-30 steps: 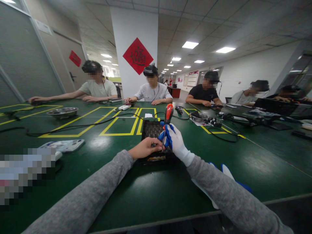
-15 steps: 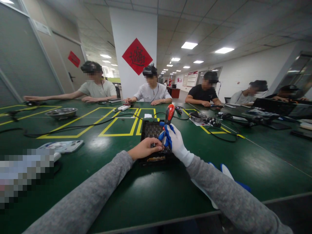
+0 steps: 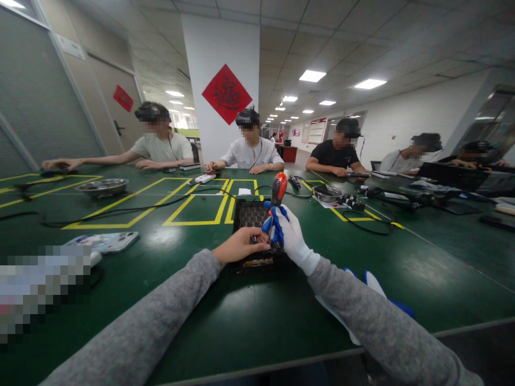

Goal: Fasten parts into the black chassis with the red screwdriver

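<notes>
My right hand (image 3: pixel 293 235), in a white glove with blue coating, grips a screwdriver (image 3: pixel 279 188) with a red and black handle. The handle points up and the shaft runs down between the fingers. My bare left hand (image 3: pixel 241 244) has thumb and fingers pinched together beside the shaft's lower end; whatever they hold is too small to make out. Both hands are over a black tray-like case (image 3: pixel 249 213) with a textured inside, whose middle they partly cover. Near its front edge shows a brownish strip (image 3: pixel 258 262).
A spare white and blue glove (image 3: pixel 388 300) lies beside my right forearm. At the left is a phone (image 3: pixel 116 242). Metal bowls (image 3: pixel 102 186), cables and yellow tape outlines (image 3: pixel 193 222) are on the green table (image 3: pixel 193 321). Several people sit across from me.
The screwdriver handle has tipped very slightly to the left. Both hands otherwise keep nearly the same place over the black case.
</notes>
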`<state>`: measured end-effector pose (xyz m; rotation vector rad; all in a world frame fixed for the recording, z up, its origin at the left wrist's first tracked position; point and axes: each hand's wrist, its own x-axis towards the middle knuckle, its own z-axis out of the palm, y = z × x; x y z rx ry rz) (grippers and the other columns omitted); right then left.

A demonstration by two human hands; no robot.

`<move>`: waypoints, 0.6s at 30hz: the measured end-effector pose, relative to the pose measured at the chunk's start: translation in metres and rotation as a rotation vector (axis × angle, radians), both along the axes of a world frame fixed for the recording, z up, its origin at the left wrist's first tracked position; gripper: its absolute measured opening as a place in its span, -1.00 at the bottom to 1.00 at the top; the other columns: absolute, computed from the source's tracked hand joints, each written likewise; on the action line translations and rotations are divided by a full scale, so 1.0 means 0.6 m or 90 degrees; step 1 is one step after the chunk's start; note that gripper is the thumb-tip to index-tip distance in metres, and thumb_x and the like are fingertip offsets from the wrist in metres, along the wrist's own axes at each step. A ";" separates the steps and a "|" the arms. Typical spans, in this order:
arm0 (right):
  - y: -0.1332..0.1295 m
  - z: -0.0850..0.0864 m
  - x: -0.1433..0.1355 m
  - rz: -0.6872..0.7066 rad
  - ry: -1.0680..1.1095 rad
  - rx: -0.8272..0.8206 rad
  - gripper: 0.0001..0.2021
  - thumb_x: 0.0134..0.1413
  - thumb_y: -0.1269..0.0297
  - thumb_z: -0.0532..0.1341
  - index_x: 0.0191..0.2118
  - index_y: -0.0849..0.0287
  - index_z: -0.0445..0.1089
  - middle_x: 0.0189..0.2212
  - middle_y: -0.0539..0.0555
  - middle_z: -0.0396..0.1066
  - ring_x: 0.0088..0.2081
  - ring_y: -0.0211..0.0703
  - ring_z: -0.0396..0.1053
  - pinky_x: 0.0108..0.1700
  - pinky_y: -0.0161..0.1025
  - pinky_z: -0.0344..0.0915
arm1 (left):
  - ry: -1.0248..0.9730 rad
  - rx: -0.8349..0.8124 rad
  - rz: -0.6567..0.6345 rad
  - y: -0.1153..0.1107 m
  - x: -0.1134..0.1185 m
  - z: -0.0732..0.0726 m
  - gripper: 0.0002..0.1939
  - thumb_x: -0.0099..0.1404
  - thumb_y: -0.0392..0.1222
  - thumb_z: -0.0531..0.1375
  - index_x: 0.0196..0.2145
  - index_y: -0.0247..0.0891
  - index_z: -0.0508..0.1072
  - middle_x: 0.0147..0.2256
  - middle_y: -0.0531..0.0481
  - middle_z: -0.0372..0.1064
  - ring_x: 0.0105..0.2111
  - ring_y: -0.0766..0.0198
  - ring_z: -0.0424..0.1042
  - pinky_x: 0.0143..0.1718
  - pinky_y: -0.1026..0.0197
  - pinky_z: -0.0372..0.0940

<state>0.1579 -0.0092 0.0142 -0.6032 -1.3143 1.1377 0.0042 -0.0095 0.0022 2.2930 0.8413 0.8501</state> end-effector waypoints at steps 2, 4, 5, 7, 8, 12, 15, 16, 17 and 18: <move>0.000 0.000 0.000 0.004 0.003 -0.005 -0.59 0.00 -0.01 0.09 -0.10 0.17 0.27 -0.67 -0.10 0.31 -0.75 -0.44 0.10 -0.72 -0.47 0.07 | -0.005 0.001 0.001 0.000 0.000 -0.001 -0.76 0.14 -0.08 0.17 -0.41 -0.35 0.41 -0.46 0.02 0.36 -0.42 0.32 0.33 -0.31 0.29 0.23; 0.000 0.000 0.000 0.014 0.003 -0.010 -0.59 0.00 -0.01 0.09 -0.10 0.16 0.26 -0.67 -0.10 0.31 -0.76 -0.43 0.10 -0.72 -0.46 0.07 | -0.005 0.005 -0.010 0.000 -0.002 -0.001 -0.79 0.16 -0.11 0.15 -0.41 -0.35 0.42 -0.44 0.01 0.38 -0.40 0.31 0.34 -0.29 0.28 0.22; 0.001 0.000 0.000 0.017 0.001 -0.011 -0.58 0.00 -0.01 0.08 -0.10 0.16 0.26 -0.67 -0.10 0.31 -0.77 -0.43 0.09 -0.73 -0.46 0.07 | -0.003 0.005 -0.020 0.000 -0.002 -0.001 -0.80 0.18 -0.13 0.13 -0.40 -0.35 0.42 -0.43 0.00 0.39 -0.38 0.30 0.35 -0.27 0.28 0.22; 0.001 0.000 -0.001 0.021 -0.002 -0.012 -0.58 0.01 -0.01 0.08 -0.09 0.16 0.26 -0.68 -0.11 0.30 -0.77 -0.43 0.09 -0.73 -0.46 0.06 | 0.003 0.004 -0.038 0.001 -0.003 0.000 -0.81 0.19 -0.16 0.12 -0.39 -0.35 0.43 -0.41 -0.01 0.40 -0.36 0.29 0.35 -0.24 0.27 0.22; 0.000 0.000 -0.001 0.021 -0.001 -0.011 -0.58 0.01 -0.01 0.08 -0.09 0.16 0.25 -0.68 -0.11 0.30 -0.77 -0.43 0.09 -0.73 -0.46 0.06 | 0.007 0.004 -0.042 0.001 -0.003 0.001 -0.81 0.20 -0.16 0.11 -0.39 -0.35 0.43 -0.40 -0.02 0.40 -0.36 0.29 0.35 -0.24 0.27 0.22; -0.001 0.001 -0.001 0.011 -0.004 0.002 -0.59 0.01 -0.01 0.08 -0.11 0.17 0.26 -0.68 -0.11 0.30 -0.76 -0.45 0.08 -0.72 -0.47 0.05 | 0.003 0.006 -0.021 0.001 -0.002 0.001 -0.78 0.17 -0.10 0.14 -0.40 -0.34 0.43 -0.43 0.00 0.39 -0.39 0.29 0.35 -0.27 0.27 0.23; -0.001 0.001 -0.001 0.004 -0.002 -0.004 -0.60 0.00 -0.01 0.09 -0.12 0.16 0.26 -0.67 -0.11 0.32 -0.76 -0.44 0.09 -0.72 -0.47 0.06 | 0.005 -0.003 -0.007 0.000 -0.002 0.002 -0.77 0.15 -0.08 0.16 -0.42 -0.34 0.43 -0.44 0.00 0.39 -0.40 0.29 0.35 -0.29 0.27 0.22; -0.001 0.001 -0.001 0.006 -0.001 -0.007 -0.60 0.00 -0.02 0.09 -0.12 0.16 0.26 -0.67 -0.10 0.32 -0.76 -0.44 0.10 -0.72 -0.47 0.06 | 0.006 -0.004 -0.008 -0.001 -0.002 0.003 -0.78 0.15 -0.09 0.16 -0.43 -0.34 0.43 -0.44 0.00 0.40 -0.40 0.29 0.35 -0.29 0.28 0.22; -0.001 0.001 -0.001 0.009 0.000 -0.008 -0.60 0.00 -0.02 0.09 -0.11 0.15 0.25 -0.67 -0.10 0.32 -0.76 -0.44 0.10 -0.72 -0.47 0.06 | 0.007 -0.004 -0.014 -0.001 -0.002 0.003 -0.79 0.16 -0.11 0.15 -0.43 -0.34 0.43 -0.44 -0.01 0.40 -0.40 0.29 0.35 -0.28 0.28 0.22; -0.001 0.001 -0.001 0.013 0.000 -0.009 -0.60 0.00 -0.01 0.08 -0.11 0.15 0.25 -0.67 -0.10 0.32 -0.76 -0.43 0.10 -0.73 -0.47 0.06 | 0.006 -0.003 -0.025 -0.001 -0.002 0.004 -0.80 0.17 -0.12 0.14 -0.42 -0.34 0.44 -0.43 -0.01 0.41 -0.38 0.29 0.36 -0.27 0.28 0.22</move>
